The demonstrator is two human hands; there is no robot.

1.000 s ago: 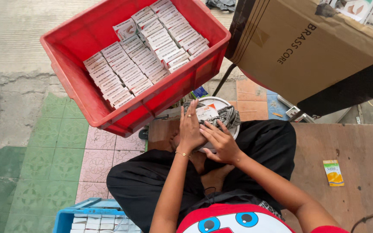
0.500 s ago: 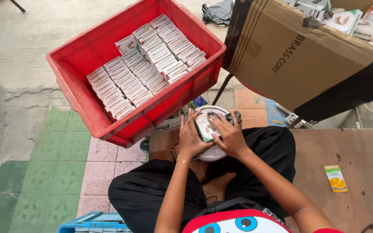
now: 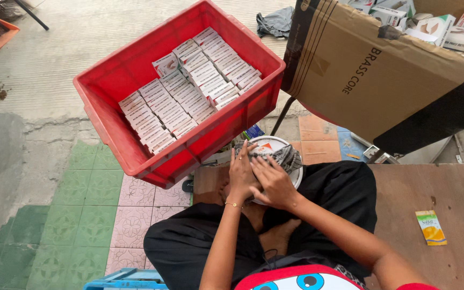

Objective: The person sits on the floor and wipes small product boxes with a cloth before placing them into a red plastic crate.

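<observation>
Since the earlier frames, the view has slid so that the red plastic crate [image 3: 135,156] sits further toward the upper middle of the frame, and both hands have settled lower onto the round white container [image 3: 275,144] in the lap, just below centre. A moment ago the fingers were raised over a small box at its mouth; now they lie flatter across it.

The left hand [image 3: 241,174] rests palm-down on the near-left part of the container, fingers spread and pointing up the frame, touching a small white and orange carton [image 3: 263,148] that peeks out past the fingertips. The right hand [image 3: 274,181] lies just beside it, overlapping slightly, fingers pressed onto a grey, dark-patterned cloth [image 3: 288,157] draped over the container's right side. Neither hand is closed into a fist; both press rather than grip, though what lies beneath the palms is hidden.

Judging by this, the step in hand is fitting or pressing the carton and cloth together at the container's mouth. The next move would call for a firmer pinch from one hand while the other steadies the rim, since the container is balanced on crossed legs in black trousers [image 3: 200,241].

Rows of small white cartons [image 3: 189,94] fill the crate's floor. A large brown cardboard box [image 3: 371,75] leans at upper right, and a small yellow sachet [image 3: 430,227] lies on the brown board [image 3: 457,198] at right.
</observation>
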